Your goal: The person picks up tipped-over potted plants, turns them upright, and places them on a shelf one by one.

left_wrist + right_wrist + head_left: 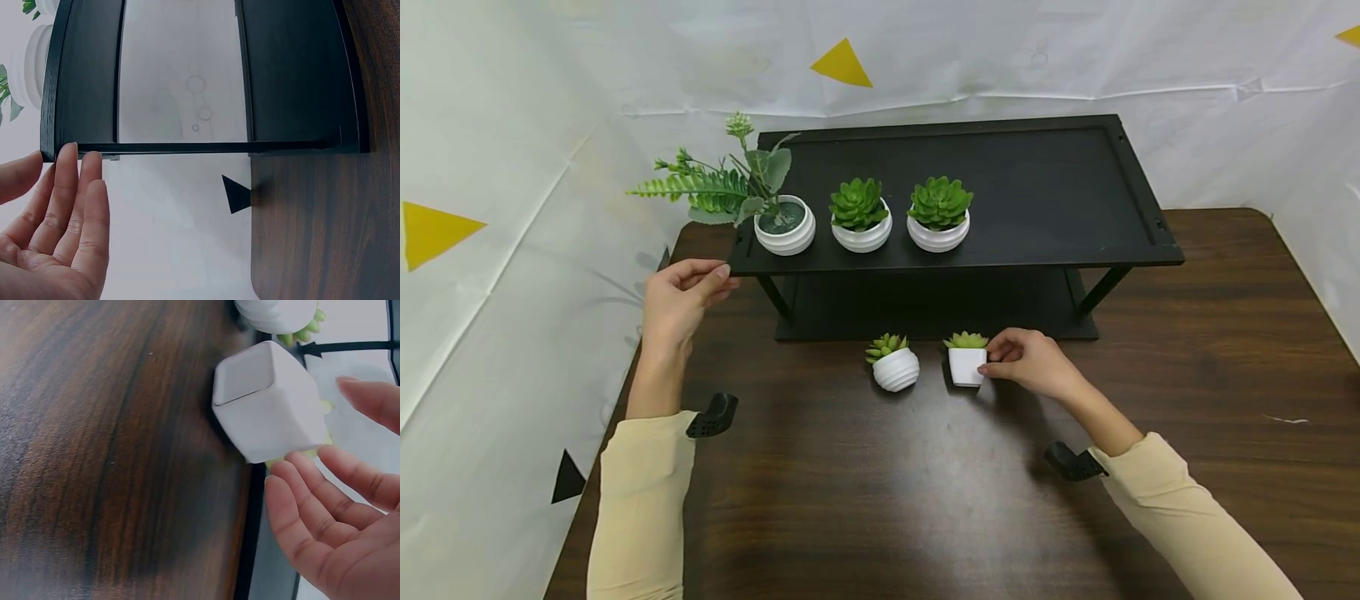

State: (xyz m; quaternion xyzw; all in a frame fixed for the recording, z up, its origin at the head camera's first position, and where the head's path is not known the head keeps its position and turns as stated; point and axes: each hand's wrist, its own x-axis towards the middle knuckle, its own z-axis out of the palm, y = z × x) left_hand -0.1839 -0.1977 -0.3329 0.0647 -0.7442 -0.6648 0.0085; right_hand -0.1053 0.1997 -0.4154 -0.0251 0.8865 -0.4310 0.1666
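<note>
A black two-tier shelf (1037,183) stands on the table. At its near left corner my left hand (681,296) pinches the edge of the top board, thumb on one side and fingertips on the other. A small square white pot (269,406) with a succulent lies tipped in front of the shelf, its base showing in the right wrist view. My right hand (1030,362) is at its right side, fingertips right at the pot and thumb apart from it. Left of it a ridged round white pot (897,370) with a succulent lies tipped.
On the top board stand a white pot with tall leafy stems (786,229) at the left end, then a succulent pot (862,237) and another succulent pot (938,236). White sheeting (1000,50) hangs behind and left of the brown wooden table (850,500).
</note>
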